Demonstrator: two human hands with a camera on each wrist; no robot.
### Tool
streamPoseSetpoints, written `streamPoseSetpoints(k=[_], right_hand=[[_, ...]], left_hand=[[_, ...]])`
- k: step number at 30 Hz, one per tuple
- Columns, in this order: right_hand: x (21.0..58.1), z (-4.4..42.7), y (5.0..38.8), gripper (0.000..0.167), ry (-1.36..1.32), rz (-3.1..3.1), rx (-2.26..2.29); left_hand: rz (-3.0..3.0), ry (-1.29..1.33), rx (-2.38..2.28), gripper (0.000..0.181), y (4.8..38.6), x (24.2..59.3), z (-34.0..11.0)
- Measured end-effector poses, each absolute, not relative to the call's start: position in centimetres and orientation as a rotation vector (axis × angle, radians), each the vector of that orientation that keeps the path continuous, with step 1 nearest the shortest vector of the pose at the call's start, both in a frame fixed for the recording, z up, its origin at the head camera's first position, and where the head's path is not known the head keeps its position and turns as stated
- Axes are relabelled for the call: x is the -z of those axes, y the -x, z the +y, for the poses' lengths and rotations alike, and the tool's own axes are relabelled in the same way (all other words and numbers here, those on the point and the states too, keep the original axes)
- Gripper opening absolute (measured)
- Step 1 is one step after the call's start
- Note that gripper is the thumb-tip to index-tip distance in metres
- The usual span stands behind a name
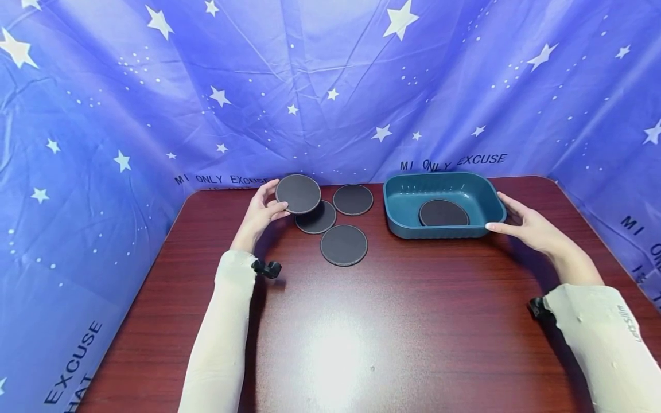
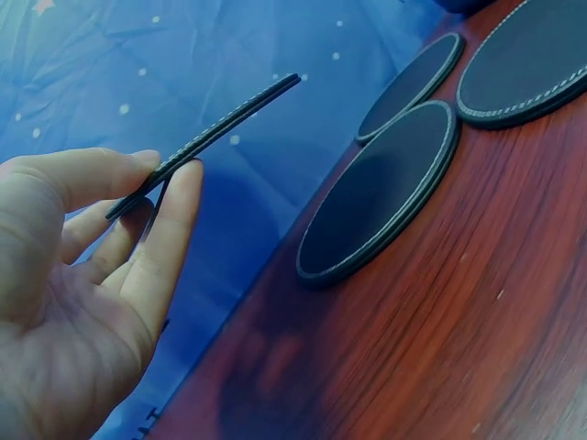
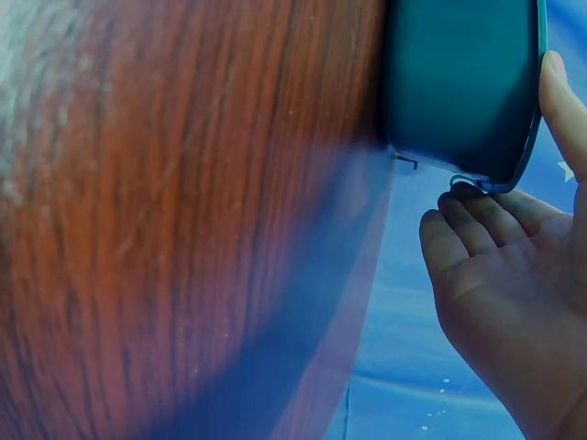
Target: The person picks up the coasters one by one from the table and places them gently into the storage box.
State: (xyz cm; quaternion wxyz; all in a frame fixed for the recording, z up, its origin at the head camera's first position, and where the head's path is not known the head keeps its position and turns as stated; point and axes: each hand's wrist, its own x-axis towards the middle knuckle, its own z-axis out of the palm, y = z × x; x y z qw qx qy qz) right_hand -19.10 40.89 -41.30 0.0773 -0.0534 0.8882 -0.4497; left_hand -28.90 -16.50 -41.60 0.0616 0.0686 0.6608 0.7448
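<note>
My left hand (image 1: 262,215) pinches a round black coaster (image 1: 298,194) by its edge, thumb on one face and fingers behind, as the left wrist view shows (image 2: 197,137). The coaster is tilted above the table and partly covers another coaster (image 1: 317,219) lying there. Two more dark coasters lie flat close by, one behind to the right (image 1: 353,199) and one in front (image 1: 343,245). At the right, my right hand (image 1: 534,228) holds the corner of a teal bin (image 1: 439,232), thumb on the rim and fingers at its end wall. Inside the bin is one coaster (image 1: 444,213).
A reddish-brown wooden table (image 1: 403,321) lies under everything. Blue cloth with white stars (image 1: 310,69) hangs behind it and along both sides, close to the bin and the rear coasters.
</note>
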Motion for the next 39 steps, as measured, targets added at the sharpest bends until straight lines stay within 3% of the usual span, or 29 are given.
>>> streamPoseSetpoints(k=[39], right_hand=[[41.4, 40.8, 19.1, 0.086, 0.197, 2.677, 1.352]], left_hand=[[1.892, -0.504, -2.184, 0.069, 28.7, 40.8, -6.5]])
